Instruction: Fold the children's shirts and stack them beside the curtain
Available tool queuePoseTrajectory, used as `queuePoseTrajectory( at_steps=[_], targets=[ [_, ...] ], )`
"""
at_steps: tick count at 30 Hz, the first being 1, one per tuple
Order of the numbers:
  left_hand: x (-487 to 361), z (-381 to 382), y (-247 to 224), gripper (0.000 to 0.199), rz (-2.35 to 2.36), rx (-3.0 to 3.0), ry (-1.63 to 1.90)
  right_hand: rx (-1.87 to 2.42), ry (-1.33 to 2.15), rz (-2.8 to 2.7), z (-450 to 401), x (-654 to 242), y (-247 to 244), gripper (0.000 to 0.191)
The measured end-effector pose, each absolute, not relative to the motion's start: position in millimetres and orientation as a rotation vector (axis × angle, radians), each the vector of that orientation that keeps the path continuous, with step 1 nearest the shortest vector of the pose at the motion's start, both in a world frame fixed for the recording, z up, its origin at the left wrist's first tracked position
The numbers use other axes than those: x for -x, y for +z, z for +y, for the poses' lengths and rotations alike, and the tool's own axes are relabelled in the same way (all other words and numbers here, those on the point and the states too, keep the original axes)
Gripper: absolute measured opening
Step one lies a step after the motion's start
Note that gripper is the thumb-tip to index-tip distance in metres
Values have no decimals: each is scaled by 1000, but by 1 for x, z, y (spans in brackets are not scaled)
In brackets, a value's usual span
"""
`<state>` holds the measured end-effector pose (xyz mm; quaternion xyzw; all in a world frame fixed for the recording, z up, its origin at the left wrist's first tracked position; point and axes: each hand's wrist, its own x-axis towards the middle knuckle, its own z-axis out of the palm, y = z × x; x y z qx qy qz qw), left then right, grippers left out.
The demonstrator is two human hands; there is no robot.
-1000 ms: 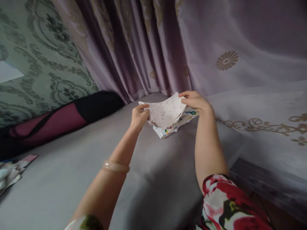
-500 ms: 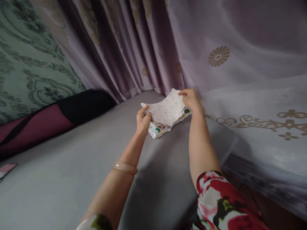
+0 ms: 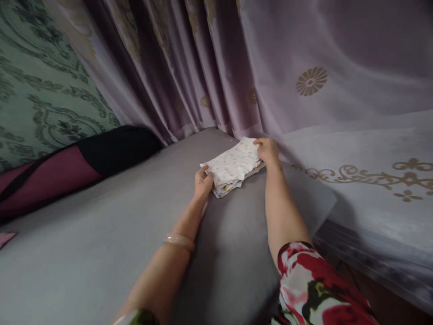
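A folded white garment [image 3: 233, 161] with a small faint print lies over a low stack of folded clothes [image 3: 221, 193], whose coloured patterns peek out at the front edge. Its left end is pinched between the thumb and fingers of my left hand [image 3: 203, 181]. At the far right end, my right hand [image 3: 269, 151] grips the corner with its fingers closed. The garment is stretched nearly flat between both hands and seems to rest on the stack. Its exact kind is not clear from this side.
The stack sits on a grey-covered bed [image 3: 101, 234], near its far corner. Purple curtains [image 3: 216, 67] hang right behind. A long black and maroon bag [image 3: 91, 158] lies along the patterned green wall [image 3: 61, 99]. A pink item [image 3: 6, 238] shows at the left edge.
Both hands have lowered the white garment onto the stack. Its sagging middle is now flatter, and it covers more of the coloured clothes beneath.
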<state>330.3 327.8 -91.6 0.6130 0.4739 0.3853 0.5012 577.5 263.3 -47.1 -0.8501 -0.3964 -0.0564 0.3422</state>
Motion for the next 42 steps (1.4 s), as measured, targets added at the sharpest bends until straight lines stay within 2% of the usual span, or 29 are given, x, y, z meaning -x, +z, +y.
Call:
queuePoseTrajectory(
  at_steps=[5, 12, 16, 23, 29, 31, 35, 42],
  targets=[
    [-327, 329, -96, 47, 1140, -1515, 945, 2258, -96, -966, 265, -581, -56, 40],
    [-338, 319, -65, 45, 1153, -1142, 949, 2160, -154, -940, 270, -587, -58, 41],
    [-340, 315, -63, 43, 1179, -1092, 937, 2133, -200, -916, 270, -588, -62, 41],
    [-318, 314, -87, 46, 1293, -1581, 857, 2284, -230, -909, 268, -577, -57, 46],
    [-301, 305, -90, 42, 1232, -2017, 775, 2315, -201, -1212, 286, -547, -47, 40],
    [-293, 302, -91, 41, 1217, -2065, 736, 2383, -160, -1258, 289, -537, -49, 43],
    [-259, 307, -95, 41, 1205, -2074, 691, 2572, -59, -1125, 287, -530, -61, 56],
    [-130, 327, -99, 39, 1485, -2045, 697, 2634, -11, -1120, 286, -534, -63, 54]
  ],
)
